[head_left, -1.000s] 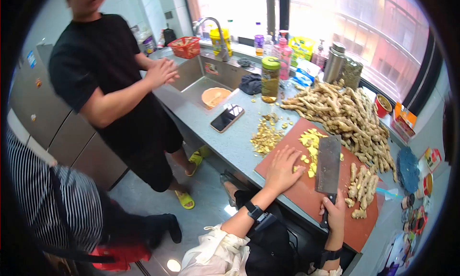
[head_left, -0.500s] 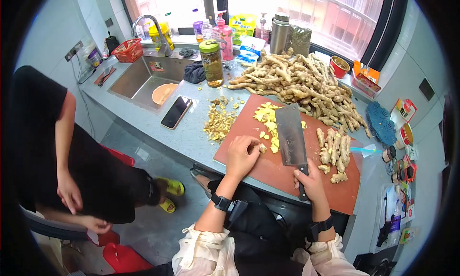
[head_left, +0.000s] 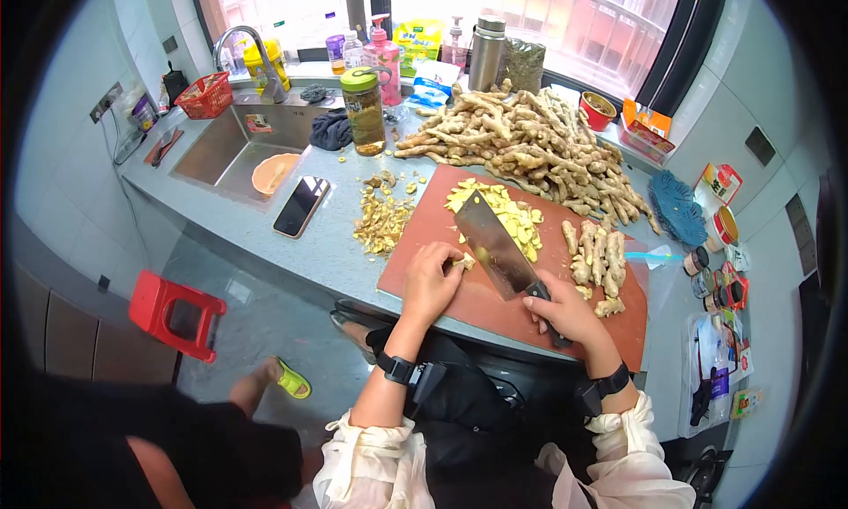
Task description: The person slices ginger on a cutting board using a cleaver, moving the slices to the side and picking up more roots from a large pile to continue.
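Note:
My right hand (head_left: 565,310) grips the black handle of a cleaver (head_left: 496,248), its broad blade pointing up and left over the cutting board. A small piece of ginger (head_left: 465,261) sits at the fingertips of my left hand (head_left: 431,284), whose fingers are curled round it on the brown cutting board (head_left: 495,319). Beyond the blade lie yellow ginger slices (head_left: 521,222), partly covered by it. Several whole ginger roots (head_left: 601,257) rest on the board's right side. Left of the board is a heap of ginger trimmings (head_left: 382,222).
A large pile of ginger (head_left: 521,147) covers the counter behind the board. A phone (head_left: 301,206), a green-lidded bottle (head_left: 363,112) and the sink (head_left: 216,156) are to the left. A blue dish (head_left: 677,207) lies right. A person in black (head_left: 212,447) and a red stool (head_left: 177,315) are at lower left.
The cleaver has swung left and tilted, uncovering more slices on the right. My left hand still pinches the ginger piece. The other person has moved lower in view, revealing the red stool.

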A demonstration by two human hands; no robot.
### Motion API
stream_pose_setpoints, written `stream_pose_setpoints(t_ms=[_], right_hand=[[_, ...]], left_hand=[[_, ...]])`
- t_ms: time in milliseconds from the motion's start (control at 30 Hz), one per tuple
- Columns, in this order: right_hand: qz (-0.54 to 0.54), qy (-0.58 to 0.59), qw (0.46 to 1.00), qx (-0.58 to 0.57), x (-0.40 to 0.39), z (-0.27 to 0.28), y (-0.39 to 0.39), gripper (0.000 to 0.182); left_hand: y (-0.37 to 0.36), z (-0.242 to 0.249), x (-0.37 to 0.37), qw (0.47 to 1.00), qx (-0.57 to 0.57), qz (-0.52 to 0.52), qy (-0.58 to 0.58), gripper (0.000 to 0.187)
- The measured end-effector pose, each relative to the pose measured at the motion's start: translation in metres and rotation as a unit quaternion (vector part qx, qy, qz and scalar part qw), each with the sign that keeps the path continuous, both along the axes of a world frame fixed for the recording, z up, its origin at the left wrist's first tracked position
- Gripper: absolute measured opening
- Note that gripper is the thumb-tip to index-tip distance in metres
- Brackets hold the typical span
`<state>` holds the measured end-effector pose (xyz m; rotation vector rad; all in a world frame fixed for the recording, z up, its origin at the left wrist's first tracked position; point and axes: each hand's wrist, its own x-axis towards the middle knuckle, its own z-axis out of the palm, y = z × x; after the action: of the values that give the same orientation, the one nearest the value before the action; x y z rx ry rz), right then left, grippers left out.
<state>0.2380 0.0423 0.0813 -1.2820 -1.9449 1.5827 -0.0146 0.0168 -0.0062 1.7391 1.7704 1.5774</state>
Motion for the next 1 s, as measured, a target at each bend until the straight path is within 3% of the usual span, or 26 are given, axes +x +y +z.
stream_pose_setpoints(t_ms=[200,267,1000], right_hand=[[0.049,-0.152,0.98,0.121,-0.006,0.022,0.002,0.035],[0.088,-0.146,0.952,0.255,-0.006,0.015,0.003,0.037],[0.106,-0.164,0.946,0.259,-0.017,0.031,0.005,0.037]], left_hand=[[0.0,0.0,-0.001,1.0,-0.004,0.003,0.004,0.01],[-0.002,0.0,-0.001,1.0,-0.025,0.01,0.008,0.01],[0.0,0.0,-0.002,1.0,-0.021,0.011,0.0,0.007]])
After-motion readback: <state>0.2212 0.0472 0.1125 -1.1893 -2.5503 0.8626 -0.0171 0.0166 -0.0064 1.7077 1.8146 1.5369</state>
